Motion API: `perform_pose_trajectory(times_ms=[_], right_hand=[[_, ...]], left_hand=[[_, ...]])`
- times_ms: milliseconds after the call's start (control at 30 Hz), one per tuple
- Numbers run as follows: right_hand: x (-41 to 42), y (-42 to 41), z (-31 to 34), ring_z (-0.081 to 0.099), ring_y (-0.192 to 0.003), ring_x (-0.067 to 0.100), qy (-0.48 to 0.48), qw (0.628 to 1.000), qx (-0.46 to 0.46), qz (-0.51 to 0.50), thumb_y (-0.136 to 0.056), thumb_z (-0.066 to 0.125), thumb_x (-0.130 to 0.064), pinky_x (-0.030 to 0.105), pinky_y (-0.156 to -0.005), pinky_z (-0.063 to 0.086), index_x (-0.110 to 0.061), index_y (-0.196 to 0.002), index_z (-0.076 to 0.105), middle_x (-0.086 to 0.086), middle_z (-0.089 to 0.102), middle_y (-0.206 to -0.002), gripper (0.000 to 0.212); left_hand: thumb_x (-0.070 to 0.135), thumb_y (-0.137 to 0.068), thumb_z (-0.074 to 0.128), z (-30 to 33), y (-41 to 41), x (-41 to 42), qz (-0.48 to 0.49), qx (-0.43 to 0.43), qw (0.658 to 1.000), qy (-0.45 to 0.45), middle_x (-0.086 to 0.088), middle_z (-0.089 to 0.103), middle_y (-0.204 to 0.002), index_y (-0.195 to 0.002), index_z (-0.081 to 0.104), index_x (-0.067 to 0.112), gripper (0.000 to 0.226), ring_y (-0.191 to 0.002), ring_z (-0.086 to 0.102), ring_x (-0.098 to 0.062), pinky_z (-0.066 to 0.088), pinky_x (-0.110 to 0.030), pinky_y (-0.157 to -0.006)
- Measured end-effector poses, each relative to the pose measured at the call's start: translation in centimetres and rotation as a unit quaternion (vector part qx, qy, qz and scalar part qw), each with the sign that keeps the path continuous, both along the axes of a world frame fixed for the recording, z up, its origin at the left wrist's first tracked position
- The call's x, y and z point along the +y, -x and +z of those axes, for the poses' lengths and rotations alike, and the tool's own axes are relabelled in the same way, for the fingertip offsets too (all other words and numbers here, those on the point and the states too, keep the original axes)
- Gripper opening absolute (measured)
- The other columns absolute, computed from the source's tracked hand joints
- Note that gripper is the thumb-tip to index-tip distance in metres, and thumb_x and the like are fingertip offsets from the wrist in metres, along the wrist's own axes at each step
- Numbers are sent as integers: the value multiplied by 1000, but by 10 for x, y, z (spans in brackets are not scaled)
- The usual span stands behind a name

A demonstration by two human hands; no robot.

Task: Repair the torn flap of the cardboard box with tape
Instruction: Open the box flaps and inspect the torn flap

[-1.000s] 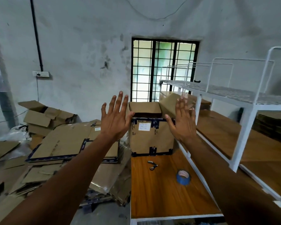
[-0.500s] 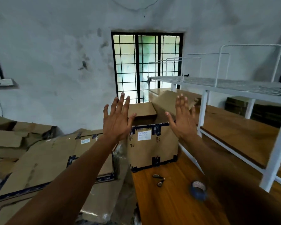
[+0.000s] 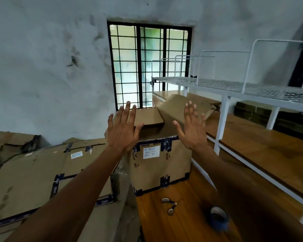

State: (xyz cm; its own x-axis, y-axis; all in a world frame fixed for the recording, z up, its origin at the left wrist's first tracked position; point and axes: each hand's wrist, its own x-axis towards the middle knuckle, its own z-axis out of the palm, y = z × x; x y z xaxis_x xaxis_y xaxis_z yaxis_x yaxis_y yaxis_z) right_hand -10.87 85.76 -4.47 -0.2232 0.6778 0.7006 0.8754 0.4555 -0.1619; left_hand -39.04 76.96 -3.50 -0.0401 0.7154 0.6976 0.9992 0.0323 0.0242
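An open cardboard box (image 3: 160, 165) with dark tape along its edges and a white label stands at the far end of a wooden table (image 3: 185, 222). Its flaps stand open; the right flap (image 3: 175, 109) tilts outward. My left hand (image 3: 122, 130) is raised in front of the box's left top corner, fingers spread and straight, holding nothing. My right hand (image 3: 191, 126) is raised the same way before the right top corner. A blue tape roll (image 3: 218, 218) and a pair of scissors (image 3: 170, 205) lie on the table in front of the box.
Flattened cardboard sheets (image 3: 47, 172) are piled on the left beside the table. A white metal rack (image 3: 234, 88) with wooden shelves (image 3: 262, 149) runs along the right. A barred window (image 3: 149, 65) sits in the wall behind the box.
The view has moved closer to the box and swung right. Both hands stay raised and spread, now nearer the box's top corners.
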Motion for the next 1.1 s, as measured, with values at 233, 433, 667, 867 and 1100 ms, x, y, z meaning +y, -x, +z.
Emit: perform_pose_trajectory(times_ms=[233,433,667,867,1100], right_hand=[[72,-4,-2,-13,-162,23,7,1000,-18,23,-104,18,-70,58,-130,3,-19,-166,-14,3,-18,-175,86],[132,-6,-7,-13,-162,22,15,998,-31,45,-106,21,-67,59,-129,6,-19,-166,-12,2,-18,-175,84],[171,14,-28,-10,-162,22,45,995,-42,80,-106,21,-69,58,-130,6,-19,-167,-10,3,-14,-175,85],[187,41,-58,-12,-162,21,83,987,-51,126,-106,22,-69,53,-131,4,-20,-166,-14,1,-20,-174,85],[206,63,-85,-14,-160,19,162,973,-65,152,-106,19,-66,56,-130,4,-24,-166,-11,-4,-32,-170,80]], left_hand=[[69,-107,8,-13,0,59,33,-14,999,10,-2,-1,-182,-172,6,25,79,-167,11,-27,15,-60,-129],[69,-109,17,-27,-3,103,66,-25,997,19,-1,-2,-182,-172,4,27,77,-167,8,-26,11,-60,-130],[69,-108,11,-44,2,121,95,-31,994,37,-1,0,-182,-172,1,27,77,-167,10,-26,12,-61,-130],[61,-112,16,-66,18,132,109,-25,991,71,-4,15,-180,-171,14,24,70,-164,21,-26,23,-59,-129],[59,-106,19,-84,40,156,93,20,982,166,-7,16,-179,-132,66,28,62,-165,16,-31,19,-60,-130]])
